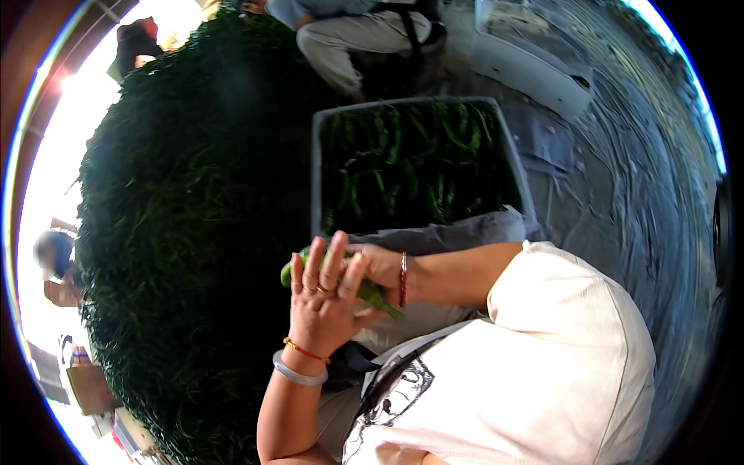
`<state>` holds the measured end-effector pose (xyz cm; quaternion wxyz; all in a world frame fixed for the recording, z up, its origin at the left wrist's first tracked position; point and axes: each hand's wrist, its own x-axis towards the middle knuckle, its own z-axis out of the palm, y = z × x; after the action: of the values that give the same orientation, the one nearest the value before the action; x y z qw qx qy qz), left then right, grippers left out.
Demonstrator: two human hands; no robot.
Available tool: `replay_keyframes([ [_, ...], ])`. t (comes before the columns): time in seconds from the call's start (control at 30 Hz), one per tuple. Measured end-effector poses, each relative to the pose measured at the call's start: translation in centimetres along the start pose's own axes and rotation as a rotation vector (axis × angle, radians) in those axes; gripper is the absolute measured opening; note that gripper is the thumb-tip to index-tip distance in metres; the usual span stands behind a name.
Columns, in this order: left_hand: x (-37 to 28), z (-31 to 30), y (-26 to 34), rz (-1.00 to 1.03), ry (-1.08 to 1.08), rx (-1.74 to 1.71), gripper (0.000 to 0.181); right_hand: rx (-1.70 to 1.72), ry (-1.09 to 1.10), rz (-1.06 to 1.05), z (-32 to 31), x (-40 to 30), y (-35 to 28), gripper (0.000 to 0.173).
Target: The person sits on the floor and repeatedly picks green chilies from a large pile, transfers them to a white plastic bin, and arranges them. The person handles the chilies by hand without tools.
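Several long green peppers (372,293) lie between my two hands, in front of my body. My left hand (322,296), with rings and a white bangle at the wrist, has its back to the camera and its fingers extended across the peppers. From the right, my right hand (381,267), with a red bracelet, holds them from behind; its fingers are largely hidden. Just beyond my hands stands a light-rimmed crate (511,151) with green peppers (407,168) laid in it and a paper or plastic liner (459,229) along its near edge.
A very large heap of green peppers (174,203) fills the left side. Another person (360,40) sits beyond the crate. A white container (529,78) stands at the upper right, on wrinkled sheeting (616,174). Cardboard boxes (90,389) are at the far left.
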<state>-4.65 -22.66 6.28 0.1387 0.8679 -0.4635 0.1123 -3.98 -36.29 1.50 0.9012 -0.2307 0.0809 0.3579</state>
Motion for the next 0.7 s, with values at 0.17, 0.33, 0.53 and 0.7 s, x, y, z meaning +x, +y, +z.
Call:
replay_keyframes([
  [0.17,-0.3,0.6,-0.8,-0.138,0.153,0.017,0.090,-0.565,0.495,-0.851,-4.9,-4.1,-9.0,0.031],
  [0.33,-3.0,1.3,-2.0,-0.360,0.107,0.012,0.087,-0.738,1.021,-0.984,-17.4,-3.2,-13.1,0.025],
  [0.53,-4.5,2.2,-2.4,-0.484,0.101,-0.001,0.083,-0.942,1.175,-0.443,-23.6,3.2,-6.9,0.076],
  [0.7,-6.3,1.8,-3.3,-0.550,0.144,0.017,0.083,-1.107,1.381,-0.126,-19.6,5.3,-6.4,0.092],
])
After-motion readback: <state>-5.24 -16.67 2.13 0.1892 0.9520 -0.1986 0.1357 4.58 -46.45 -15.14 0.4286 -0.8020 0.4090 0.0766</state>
